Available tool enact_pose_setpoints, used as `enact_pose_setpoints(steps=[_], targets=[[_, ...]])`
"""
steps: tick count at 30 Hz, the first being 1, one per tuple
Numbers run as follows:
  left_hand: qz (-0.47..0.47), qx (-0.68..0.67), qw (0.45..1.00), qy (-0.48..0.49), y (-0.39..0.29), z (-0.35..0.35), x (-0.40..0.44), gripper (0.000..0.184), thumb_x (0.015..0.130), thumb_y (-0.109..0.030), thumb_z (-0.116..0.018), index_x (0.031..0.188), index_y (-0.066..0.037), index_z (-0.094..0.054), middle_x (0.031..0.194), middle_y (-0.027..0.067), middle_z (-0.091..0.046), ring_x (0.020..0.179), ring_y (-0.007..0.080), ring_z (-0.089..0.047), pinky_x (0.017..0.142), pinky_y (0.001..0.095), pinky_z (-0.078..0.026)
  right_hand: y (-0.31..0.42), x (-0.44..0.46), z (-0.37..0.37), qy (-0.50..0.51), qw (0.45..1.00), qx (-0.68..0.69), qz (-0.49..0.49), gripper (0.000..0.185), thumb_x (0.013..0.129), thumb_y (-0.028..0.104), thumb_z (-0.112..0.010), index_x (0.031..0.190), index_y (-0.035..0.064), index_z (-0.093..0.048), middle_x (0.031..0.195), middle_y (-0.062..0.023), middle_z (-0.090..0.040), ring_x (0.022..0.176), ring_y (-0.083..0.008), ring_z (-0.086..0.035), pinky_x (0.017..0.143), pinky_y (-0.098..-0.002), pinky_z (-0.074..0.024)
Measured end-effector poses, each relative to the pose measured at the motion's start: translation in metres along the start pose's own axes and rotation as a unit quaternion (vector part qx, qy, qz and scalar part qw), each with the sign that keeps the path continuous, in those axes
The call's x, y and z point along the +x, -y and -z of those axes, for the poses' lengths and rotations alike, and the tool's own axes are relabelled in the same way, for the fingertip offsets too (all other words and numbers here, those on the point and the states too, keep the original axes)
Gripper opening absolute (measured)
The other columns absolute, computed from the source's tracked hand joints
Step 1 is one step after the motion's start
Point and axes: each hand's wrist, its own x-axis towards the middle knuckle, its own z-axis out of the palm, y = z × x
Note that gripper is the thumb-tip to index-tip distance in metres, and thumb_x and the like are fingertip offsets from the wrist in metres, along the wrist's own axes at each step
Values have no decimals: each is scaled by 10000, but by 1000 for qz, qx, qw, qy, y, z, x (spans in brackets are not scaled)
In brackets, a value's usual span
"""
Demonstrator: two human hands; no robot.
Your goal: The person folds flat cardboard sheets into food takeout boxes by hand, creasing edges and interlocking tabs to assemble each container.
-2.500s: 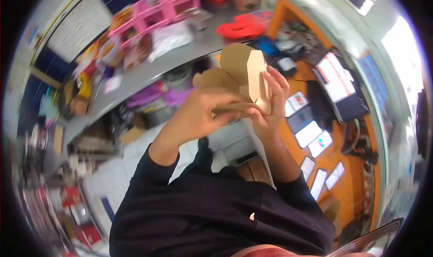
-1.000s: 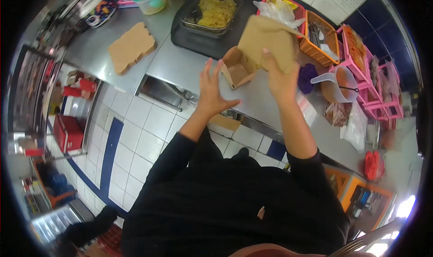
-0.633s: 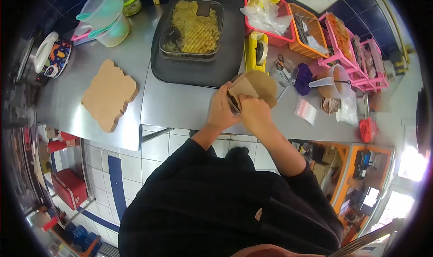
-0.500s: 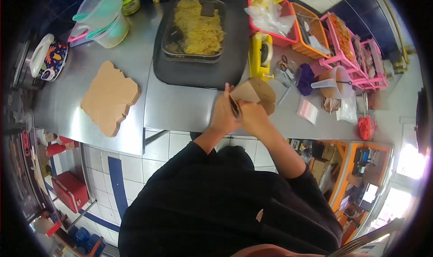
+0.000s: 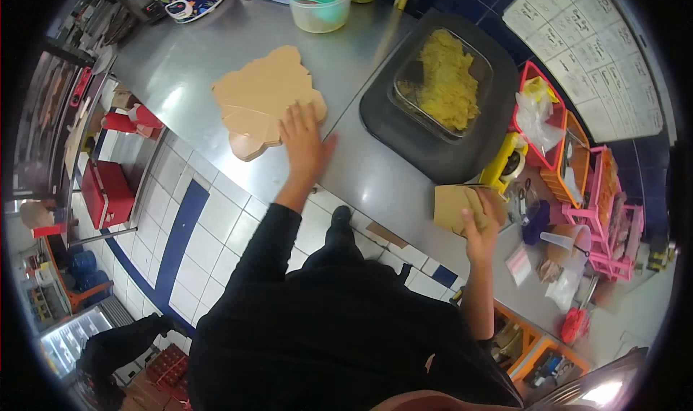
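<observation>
My left hand (image 5: 307,147) lies with fingers stretched over the near right edge of a stack of flat, unfolded cardboard box blanks (image 5: 263,97) on the steel table. It touches the top one. At the table's front edge, my right hand (image 5: 481,234) grips a folded brown cardboard box (image 5: 453,207), thumb on the near side; part of the other fingers is hidden by the box. Behind them, a clear rectangular dish (image 5: 408,68) of yellow shredded-looking food (image 5: 449,82) sits on a black rounded base (image 5: 379,108).
Near the right hand stand a yellow tape dispenser (image 5: 502,162), a red basket (image 5: 552,119) with plastic bags, an orange basket (image 5: 574,165) and pink racks (image 5: 603,209). A plastic tub (image 5: 320,14) stands at the back. Another person's dark-clothed figure (image 5: 108,360) shows lower left.
My left hand has left the box and reached left onto the cardboard stack. My right hand keeps the box, now folded upright, further right. The view has turned left.
</observation>
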Motion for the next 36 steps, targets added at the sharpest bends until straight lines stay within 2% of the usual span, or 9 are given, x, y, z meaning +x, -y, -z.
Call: enact_pose_setpoints(steps=[5, 8, 11, 14, 20, 23, 26, 29, 36], targets=[[-119, 133, 984, 22, 48, -25, 10, 480, 938, -361, -558, 1263, -8, -577, 1234, 168, -625, 1106, 292, -621, 907, 341, -524, -7, -2, -16, -137, 985, 105, 0, 422, 887, 174, -652, 1224, -60, -554, 1173, -165, -593, 1082, -260, -581, 994, -395, -430], [-151, 104, 983, -20, 63, -47, 7, 428, 935, -334, -567, 1251, -47, -596, 1069, 161, -693, 954, 248, -684, 804, 363, -558, 5, -3, -25, -226, 933, 253, 122, 331, 881, 120, -631, 1153, -46, -544, 1097, -144, -582, 1053, -254, -578, 976, -387, -437], [-73, 24, 992, 100, 50, -5, 19, 341, 926, -334, -590, 1125, -73, -681, 836, 144, -715, 761, 217, -708, 677, 378, -562, 16, -10, -42, -190, 941, 253, 118, 324, 848, 86, -645, 1121, -38, -523, 1091, -142, -569, 1075, -255, -561, 982, -387, -431], [-62, -79, 995, 0, 56, 8, 28, 249, 864, -298, -674, 908, -60, -733, 782, 79, -726, 672, 238, -686, 643, 355, -545, 18, -27, -67, -136, 970, 149, 133, 402, 800, 73, -680, 1154, -27, -519, 1104, -166, -557, 1076, -289, -554, 995, -400, -418], [48, -335, 938, 76, 60, 25, 52, 204, 775, -210, -809, 761, -40, -699, 672, 73, -687, 553, 150, -608, 574, 294, -492, 31, -43, -86, -171, 955, -52, 237, 445, 728, 78, -715, 1135, -1, -555, 1097, -184, -547, 1089, -383, -517, 1019, -491, -390], [117, -403, 888, 188, 60, 29, 60, 235, 776, -201, -823, 737, -27, -670, 689, 44, -675, 609, 118, -585, 628, 268, -487, 45, -45, -77, -179, 951, -72, 241, 447, 720, 87, -718, 1130, 3, -561, 1100, -177, -549, 1114, -378, -504, 1020, -532, -380], [76, -452, 884, 92, 74, 17, 67, 282, 832, -276, -772, 885, -16, -678, 850, 103, -704, 783, 151, -640, 736, 291, -499, 49, -47, -69, -193, 938, -96, 273, 424, 739, 67, -689, 1130, -14, -548, 1109, -199, -539, 1096, -389, -525, 1007, -524, -397], [198, -465, 857, 102, 65, 65, 81, 471, 919, -407, -658, 1162, -9, -595, 1104, 130, -659, 974, 169, -616, 867, 291, -472, 57, -46, -60, -231, 918, -78, 313, 386, 748, 49, -673, 1113, -15, -563, 1110, -188, -543, 1130, -363, -522, 1018, -508, -400], [40, -821, 535, 198, 1, 190, 53, 654, 1004, -433, -460, 1448, 26, -318, 1431, 166, -455, 1304, 261, -473, 1061, 405, -401, 166, 11, -48, -129, 897, 342, 247, 483, 801, 48, -724, 1253, -31, -571, 1203, -179, -584, 1144, -321, -565, 966, -420, -460]])
